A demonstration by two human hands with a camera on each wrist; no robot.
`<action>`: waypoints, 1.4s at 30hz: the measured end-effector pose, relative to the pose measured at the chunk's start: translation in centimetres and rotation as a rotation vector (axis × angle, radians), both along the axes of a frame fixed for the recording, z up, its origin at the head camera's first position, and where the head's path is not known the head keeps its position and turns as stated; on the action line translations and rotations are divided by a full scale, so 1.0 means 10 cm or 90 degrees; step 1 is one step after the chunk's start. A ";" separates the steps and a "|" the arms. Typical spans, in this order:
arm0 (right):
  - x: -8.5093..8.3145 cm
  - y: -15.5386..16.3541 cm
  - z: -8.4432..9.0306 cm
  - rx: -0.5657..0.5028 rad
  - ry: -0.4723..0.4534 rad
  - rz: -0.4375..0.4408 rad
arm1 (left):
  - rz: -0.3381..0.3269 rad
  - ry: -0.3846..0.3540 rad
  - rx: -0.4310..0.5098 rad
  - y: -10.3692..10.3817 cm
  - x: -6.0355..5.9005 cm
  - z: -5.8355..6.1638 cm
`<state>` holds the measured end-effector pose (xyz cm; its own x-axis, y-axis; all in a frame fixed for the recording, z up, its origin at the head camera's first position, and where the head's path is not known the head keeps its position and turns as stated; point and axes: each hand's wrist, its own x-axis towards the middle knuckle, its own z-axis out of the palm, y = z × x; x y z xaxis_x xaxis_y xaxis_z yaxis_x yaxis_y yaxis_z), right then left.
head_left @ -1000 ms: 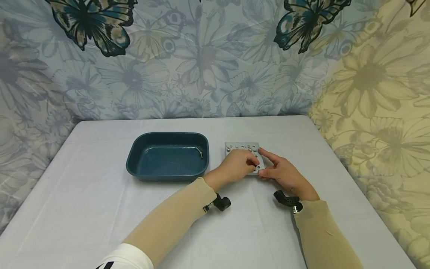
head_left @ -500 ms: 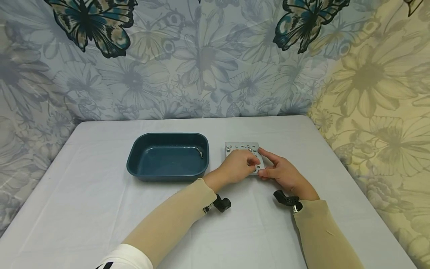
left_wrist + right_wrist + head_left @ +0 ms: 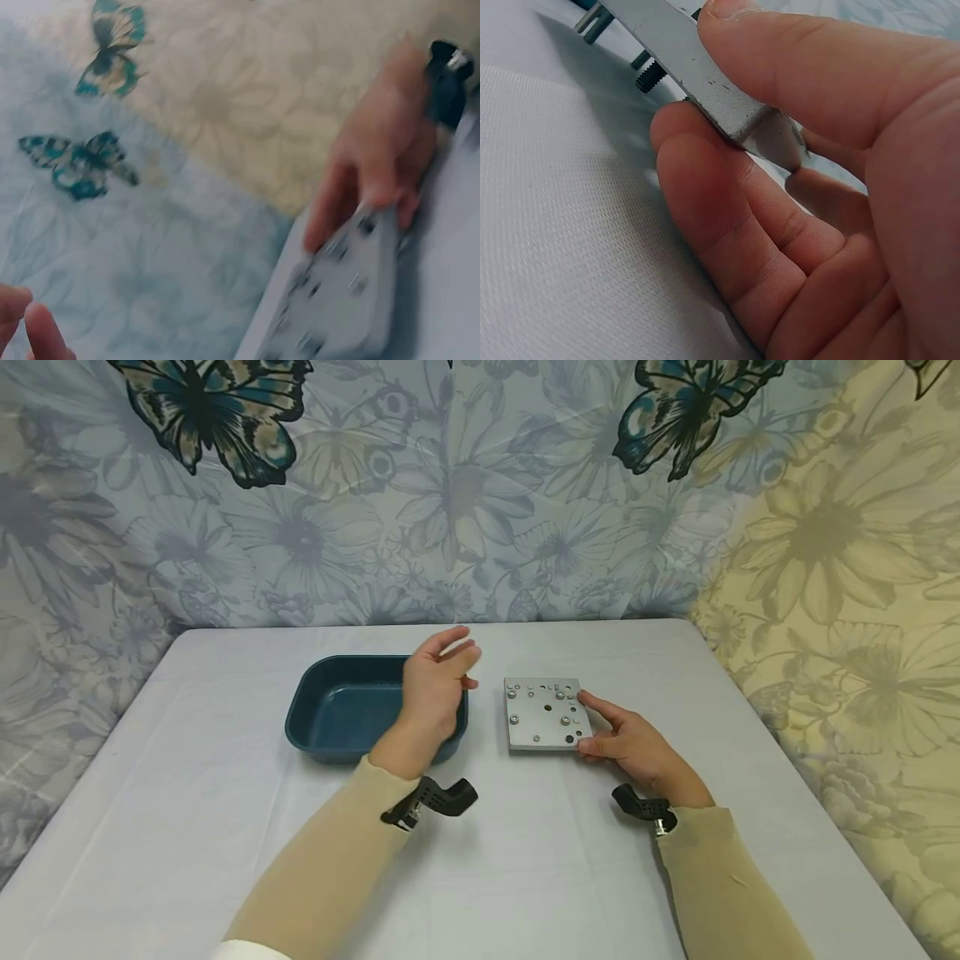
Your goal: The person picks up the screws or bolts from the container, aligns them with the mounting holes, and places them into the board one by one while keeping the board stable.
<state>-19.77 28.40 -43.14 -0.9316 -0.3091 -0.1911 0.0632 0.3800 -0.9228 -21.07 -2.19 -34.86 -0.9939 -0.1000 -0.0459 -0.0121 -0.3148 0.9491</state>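
A silver metal plate (image 3: 534, 727) with holes and several screw heads lies right of centre in the head view. My right hand (image 3: 637, 745) grips its right edge, thumb on top and fingers curled under the corner in the right wrist view. There, a threaded screw end (image 3: 651, 76) and thinner pins (image 3: 592, 22) stick out of the plate's underside, above the cloth. My left hand (image 3: 431, 693) is over the right end of the dark teal tray (image 3: 330, 752), fingers loosely extended and nothing visible between them. It covers the spot where a small bolt lay.
A white cloth (image 3: 187, 793) covers the table. Behind it hangs a flowered, butterfly-patterned backdrop (image 3: 457, 527), with a yellowish side (image 3: 840, 610) at the right. Each wrist carries a black camera mount, such as the left mount (image 3: 446, 797).
My left hand has left the plate and moved left and up to the tray's right end, its fingers opening out. The plate's top now shows. My right hand keeps its grip.
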 end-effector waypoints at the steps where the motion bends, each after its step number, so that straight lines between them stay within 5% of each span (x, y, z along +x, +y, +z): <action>1: 0.00 0.00 0.00 0.001 -0.001 0.000 | -0.005 -0.013 -0.012 -0.11 -0.04 0.02; 6: 0.02 -0.01 0.02 -0.005 -0.001 0.000 | -0.130 -0.075 -0.169 -0.57 -0.25 0.07; 10: 0.02 -0.02 0.03 -0.009 0.004 -0.006 | -0.236 -0.085 -0.341 -0.76 -0.36 -0.02; 18: 0.02 -0.01 0.03 -0.027 -0.001 0.001 | -0.322 -0.094 -0.527 -0.76 -0.43 -0.31; 32: 0.02 0.00 0.00 -0.018 0.000 0.001 | -0.337 -0.067 -0.611 -0.71 -0.43 -0.49; 42: 0.03 -0.01 0.02 -0.003 -0.001 -0.004 | -0.278 -0.032 -0.678 -0.76 -0.43 -0.50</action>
